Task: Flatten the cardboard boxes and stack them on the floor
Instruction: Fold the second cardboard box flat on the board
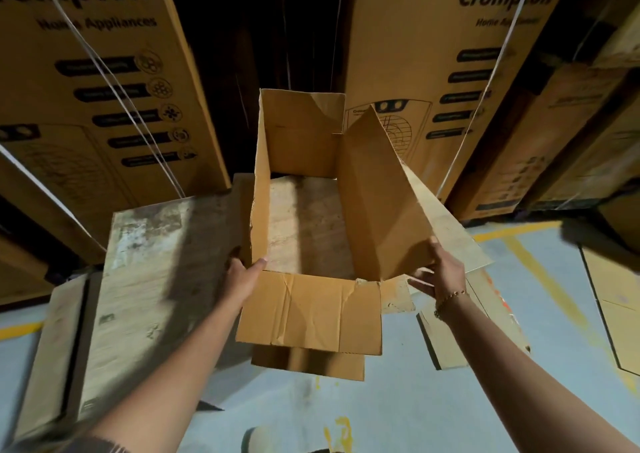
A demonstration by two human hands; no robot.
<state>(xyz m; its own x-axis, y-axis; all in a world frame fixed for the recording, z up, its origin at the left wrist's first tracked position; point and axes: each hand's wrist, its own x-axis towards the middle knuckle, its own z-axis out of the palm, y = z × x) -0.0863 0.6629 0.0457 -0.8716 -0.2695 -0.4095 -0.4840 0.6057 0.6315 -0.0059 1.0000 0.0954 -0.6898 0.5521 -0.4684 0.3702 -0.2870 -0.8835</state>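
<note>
The person is holding an open cardboard box (308,314) in the air with both hands, above the floor (398,411) and just in front of the body. The left hand (242,279) is gripping the box's left wall at the near corner, thumb inside and fingers curled round the outside. The right hand (440,272) is clasping the near end of the right wall, thumb on its upper edge and fingers spread beneath; a bracelet (450,300) is sitting on that wrist. The near flap is folding outward toward the person, and the far flap is standing upright. Worn flattened cardboard sheets (156,279) are lying on the floor below and left of the box. Large printed cartons (86,106) are standing behind. A yellow floor line (540,269) is running at right.
</note>
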